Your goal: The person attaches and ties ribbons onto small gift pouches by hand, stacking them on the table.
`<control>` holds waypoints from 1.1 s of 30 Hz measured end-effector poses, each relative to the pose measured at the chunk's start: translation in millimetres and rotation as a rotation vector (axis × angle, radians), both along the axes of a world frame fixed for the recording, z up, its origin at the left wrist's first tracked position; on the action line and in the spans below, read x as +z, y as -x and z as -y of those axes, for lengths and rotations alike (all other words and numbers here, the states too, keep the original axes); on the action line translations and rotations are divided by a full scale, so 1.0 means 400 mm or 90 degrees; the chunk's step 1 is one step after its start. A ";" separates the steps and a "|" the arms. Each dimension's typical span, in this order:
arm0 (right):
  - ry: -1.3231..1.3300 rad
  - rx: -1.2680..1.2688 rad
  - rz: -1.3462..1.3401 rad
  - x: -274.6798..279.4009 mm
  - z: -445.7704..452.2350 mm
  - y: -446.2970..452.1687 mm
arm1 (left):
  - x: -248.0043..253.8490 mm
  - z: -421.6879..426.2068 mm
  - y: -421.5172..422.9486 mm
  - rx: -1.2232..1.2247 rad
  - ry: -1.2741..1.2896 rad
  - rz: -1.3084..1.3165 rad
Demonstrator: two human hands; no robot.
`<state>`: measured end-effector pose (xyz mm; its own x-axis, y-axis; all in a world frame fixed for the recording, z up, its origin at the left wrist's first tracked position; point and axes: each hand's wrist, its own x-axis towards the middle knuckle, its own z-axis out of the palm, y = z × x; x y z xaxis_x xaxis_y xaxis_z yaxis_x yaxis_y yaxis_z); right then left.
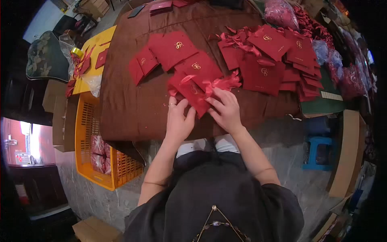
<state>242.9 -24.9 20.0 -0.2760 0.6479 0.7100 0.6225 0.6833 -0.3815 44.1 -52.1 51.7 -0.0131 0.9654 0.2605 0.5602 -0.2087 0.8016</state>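
Note:
In front of me a red gift pouch (193, 94) with a gold emblem lies tilted at the near side of the brown-covered table. My left hand (180, 117) grips its lower left edge between thumb and fingers. At its right side, my right hand (225, 109) has its fingers bent around a bunched red ribbon (227, 82), which partly hides the pouch's upper corner. Just beyond lie more flat red pouches, one (198, 66) directly behind and another (173, 50) farther back, with gold emblems facing up.
To the right is a heap of red pouches (264, 72) with ribbons. A yellow crate (113, 161) holding bagged red items stands on the floor at left, beside a yellow table (84, 86). A blue stool (320, 153) and long cardboard box (346, 149) stand at right.

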 end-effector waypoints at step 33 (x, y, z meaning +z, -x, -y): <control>0.312 0.127 -0.239 0.166 -0.120 -0.048 | 0.088 -0.061 -0.004 0.113 -0.228 -0.147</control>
<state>262.3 23.3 86.3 -0.2149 0.8831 0.4172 0.2649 0.4638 -0.8454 45.9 -27.8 86.8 -0.0728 0.8021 0.5927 0.7678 -0.3342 0.5466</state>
